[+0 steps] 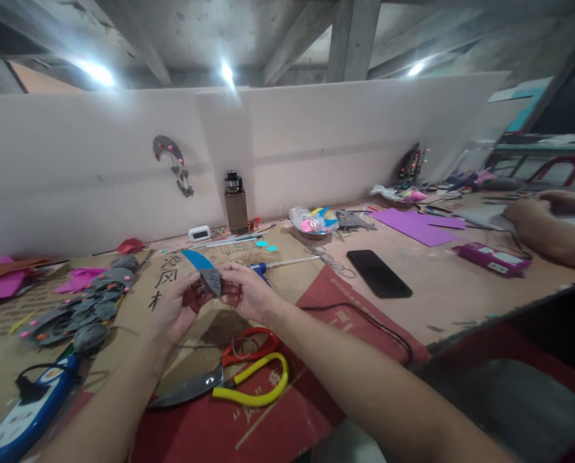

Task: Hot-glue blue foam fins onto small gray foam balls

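Note:
Between both hands, above the cardboard-covered table, is a curved crescent-shaped piece [211, 280], blue at its upper end and grey lower down. My left hand [180, 303] has its fingers closed on the left side of the piece. On the other side, my right hand [244, 289] pinches its edge; some fingertips are hidden behind it. A blue glue gun [259, 268] with a white stick lies just beyond my right hand. Below my hands rest big scissors [249, 370] with one red and one yellow handle, partly covered by my left forearm.
Left are grey felt-like pieces [92, 308] with coloured beads and a power strip [31, 408]. A brown bottle [236, 204] stands at the back, near a bowl [316, 233] of scraps. Right lie a black phone [379, 273], purple sheets [408, 225] and another person's hands [529, 212].

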`<state>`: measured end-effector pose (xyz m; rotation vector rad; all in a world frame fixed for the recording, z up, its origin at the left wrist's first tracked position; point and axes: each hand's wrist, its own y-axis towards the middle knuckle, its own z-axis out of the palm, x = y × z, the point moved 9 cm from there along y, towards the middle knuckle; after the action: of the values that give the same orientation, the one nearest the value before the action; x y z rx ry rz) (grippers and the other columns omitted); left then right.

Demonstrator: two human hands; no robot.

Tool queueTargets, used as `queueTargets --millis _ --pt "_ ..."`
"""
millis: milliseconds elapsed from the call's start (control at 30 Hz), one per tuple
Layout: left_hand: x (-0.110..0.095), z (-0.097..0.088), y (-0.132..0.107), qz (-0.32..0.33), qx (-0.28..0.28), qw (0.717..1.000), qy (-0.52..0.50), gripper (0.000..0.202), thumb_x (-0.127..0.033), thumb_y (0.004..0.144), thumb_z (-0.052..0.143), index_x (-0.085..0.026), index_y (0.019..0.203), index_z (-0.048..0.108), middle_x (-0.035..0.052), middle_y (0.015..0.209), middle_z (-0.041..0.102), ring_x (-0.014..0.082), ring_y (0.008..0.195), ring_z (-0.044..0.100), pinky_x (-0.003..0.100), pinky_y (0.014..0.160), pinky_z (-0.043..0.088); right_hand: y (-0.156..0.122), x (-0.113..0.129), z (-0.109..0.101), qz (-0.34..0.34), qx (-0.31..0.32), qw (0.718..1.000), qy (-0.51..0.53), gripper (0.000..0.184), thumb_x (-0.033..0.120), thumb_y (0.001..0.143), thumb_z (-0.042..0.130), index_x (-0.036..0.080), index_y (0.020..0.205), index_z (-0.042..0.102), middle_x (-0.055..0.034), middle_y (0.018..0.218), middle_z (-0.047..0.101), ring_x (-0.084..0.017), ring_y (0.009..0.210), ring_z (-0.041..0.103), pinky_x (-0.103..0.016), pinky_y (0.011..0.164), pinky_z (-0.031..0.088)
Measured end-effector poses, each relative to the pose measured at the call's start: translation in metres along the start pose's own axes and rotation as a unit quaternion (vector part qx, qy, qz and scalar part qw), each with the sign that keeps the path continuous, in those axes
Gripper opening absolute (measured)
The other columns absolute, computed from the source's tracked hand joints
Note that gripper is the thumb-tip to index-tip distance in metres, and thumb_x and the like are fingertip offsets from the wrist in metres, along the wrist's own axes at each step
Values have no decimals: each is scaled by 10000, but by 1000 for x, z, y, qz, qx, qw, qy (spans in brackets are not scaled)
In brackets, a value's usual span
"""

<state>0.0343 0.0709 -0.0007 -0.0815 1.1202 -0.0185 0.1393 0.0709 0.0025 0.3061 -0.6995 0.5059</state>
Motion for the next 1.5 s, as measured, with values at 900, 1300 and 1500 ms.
queueTargets --millis 900,1300,1500 --pt "5 3 -4 -27 10 999 -30 78 -140 760 601 -145 768 678 33 747 700 103 609 628 174 525 528 -6 -3 -3 -11 -35 999 0 269 247 622 743 177 699 495 100 502 351 -25 444 261 -131 430 246" --pt "10 3 -4 -24 26 998 -47 61 -140 732 628 -108 773 660 26 686 668 87 540 596 189 495 539 -10 -4 -6 -12 -37 999 -8 276 244 623 760 175 696 502 95 516 331 -30 455 238 -131 422 277" --pt "11 -4 0 -11 7 999 -36 106 -158 746 639 -100 833 659 41 741 689 82 541 601 196 521 557 -9 -2 -8 -22 -50 998 9 274 212 612 764 165 693 507 92 532 353 -22 457 254 -125 418 265"
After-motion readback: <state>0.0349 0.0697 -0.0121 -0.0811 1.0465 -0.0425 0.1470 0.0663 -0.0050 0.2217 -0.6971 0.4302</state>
